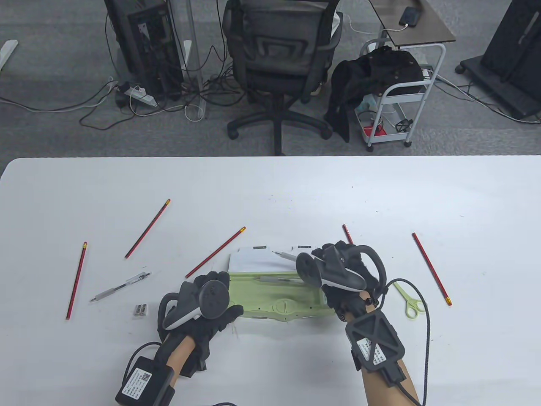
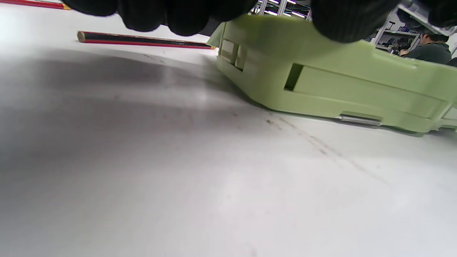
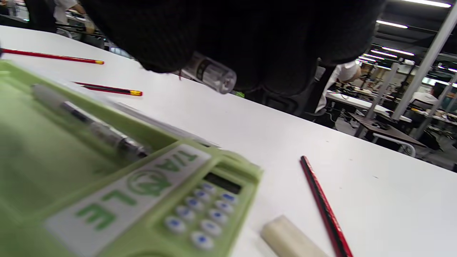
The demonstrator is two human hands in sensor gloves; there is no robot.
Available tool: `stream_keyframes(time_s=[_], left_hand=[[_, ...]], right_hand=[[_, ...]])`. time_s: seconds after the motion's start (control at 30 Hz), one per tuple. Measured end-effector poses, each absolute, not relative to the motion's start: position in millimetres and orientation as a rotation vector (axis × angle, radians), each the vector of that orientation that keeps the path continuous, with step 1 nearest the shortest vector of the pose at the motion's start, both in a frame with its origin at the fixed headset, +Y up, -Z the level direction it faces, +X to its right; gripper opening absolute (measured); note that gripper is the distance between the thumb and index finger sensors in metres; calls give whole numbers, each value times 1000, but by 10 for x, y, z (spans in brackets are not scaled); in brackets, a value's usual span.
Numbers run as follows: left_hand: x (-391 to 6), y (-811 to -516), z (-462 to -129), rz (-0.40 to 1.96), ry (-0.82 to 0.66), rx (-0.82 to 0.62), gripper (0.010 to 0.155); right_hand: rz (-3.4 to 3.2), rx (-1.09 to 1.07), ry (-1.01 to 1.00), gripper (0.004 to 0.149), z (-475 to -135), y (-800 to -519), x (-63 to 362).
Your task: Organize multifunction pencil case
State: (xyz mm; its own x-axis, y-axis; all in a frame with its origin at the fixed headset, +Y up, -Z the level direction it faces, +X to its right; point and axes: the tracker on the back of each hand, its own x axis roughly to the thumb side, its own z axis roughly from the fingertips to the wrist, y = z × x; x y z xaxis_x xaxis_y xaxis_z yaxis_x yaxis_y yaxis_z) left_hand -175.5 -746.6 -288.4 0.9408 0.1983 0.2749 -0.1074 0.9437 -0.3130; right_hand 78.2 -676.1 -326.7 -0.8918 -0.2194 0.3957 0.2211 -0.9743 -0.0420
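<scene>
The green pencil case (image 1: 279,298) lies open near the table's front, its white lid (image 1: 253,259) folded back. A grey pen (image 1: 274,279) lies inside it, also in the right wrist view (image 3: 89,125). My left hand (image 1: 217,292) holds the case's left end, fingers (image 2: 153,14) by the end wall and thumb (image 2: 350,18) over the front rim of the case (image 2: 321,82). My right hand (image 1: 327,256) hovers over the case's right end and grips a second pen (image 1: 284,255), tip pointing left over the lid; its clear rear end (image 3: 210,73) shows under the palm.
Several red pencils (image 1: 148,228) (image 1: 77,280) (image 1: 215,252) (image 1: 431,268) lie scattered. Another pen (image 1: 120,286) and a sharpener (image 1: 141,310) lie left of the case, green scissors (image 1: 409,301) on the right. A calculator (image 3: 203,210) sits in the case; an eraser (image 3: 289,239) and pencil (image 3: 321,207) lie beside it.
</scene>
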Motion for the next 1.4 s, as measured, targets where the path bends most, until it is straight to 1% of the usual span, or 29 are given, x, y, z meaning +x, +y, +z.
stream_keyframes(time_s=[0.17,0.33,0.67,0.93,1.03,1.13,1.23,1.4], left_hand=[[-1754,-7461,-2893,154,-309,-298,89],[-1750,-7461,-2889,146,-308,-296,89],[-1742,-7456,-2890,140,-305,-296,89],[-1738,-7457,-2889,138,-304,-297,89],[-1737,-7457,-2888,138,-303,-298,89],[-1735,-7457,-2889,140,-301,-300,89],[-1734,-7457,-2887,139,-299,-300,89],[-1734,-7456,-2888,138,-298,-302,89]], right_hand=[[-2748,-717,14,49,-3117,-6897,533],[-2698,-760,16,49,-3055,-6978,438],[-2660,-751,-13,49,-3067,-7115,409],[-2635,-741,43,48,-3061,-7171,390],[-2629,-730,89,52,-3040,-7147,428],[-2662,-695,121,51,-3020,-7091,511],[-2745,-625,153,53,-2985,-7004,688],[-2925,-484,115,61,-2926,-6966,1060]])
